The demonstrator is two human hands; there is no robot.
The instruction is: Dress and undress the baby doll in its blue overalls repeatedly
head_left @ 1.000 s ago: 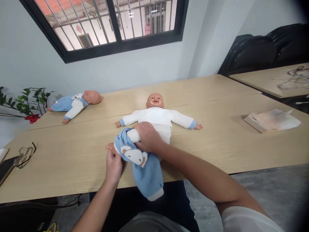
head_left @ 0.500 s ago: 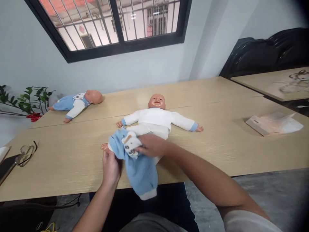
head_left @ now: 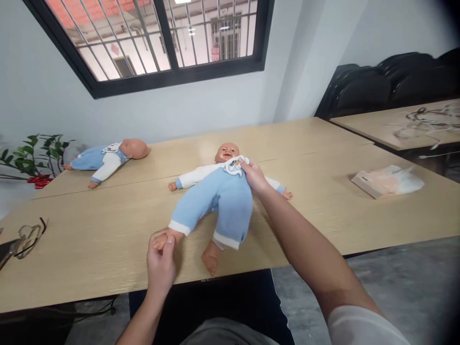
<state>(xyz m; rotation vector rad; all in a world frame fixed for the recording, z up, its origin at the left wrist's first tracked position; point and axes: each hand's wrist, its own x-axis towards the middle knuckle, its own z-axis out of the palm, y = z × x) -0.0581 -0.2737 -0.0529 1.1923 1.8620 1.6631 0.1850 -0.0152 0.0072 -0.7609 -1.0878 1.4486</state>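
Observation:
A baby doll point(head_left: 227, 152) lies on its back on the table, head away from me, in a white long-sleeved top with blue cuffs. Blue knit overalls point(head_left: 235, 211) with white hems lie over its legs and front. At the bib end, my right hand point(head_left: 256, 177) pinches the overalls beside a white animal-face patch point(head_left: 233, 166), just below the doll's chin. Lower left, my left hand point(head_left: 160, 261) is closed around the doll's bare foot, which pokes out of one hem. The other foot point(head_left: 211, 258) shows below the second hem, close to the table's front edge.
A second doll point(head_left: 135, 148) in similar clothes lies back left beside a potted plant point(head_left: 27, 155). Eyeglasses point(head_left: 30, 239) rest at the left. On the right sits a pack of tissues point(head_left: 388, 182); cables point(head_left: 427, 120) lie on another table. The window wall borders the far side.
My right hand has carried the bib up from the doll's legs to its chest, spreading the overalls along the body. The second foot now shows. My left hand stays at the first foot.

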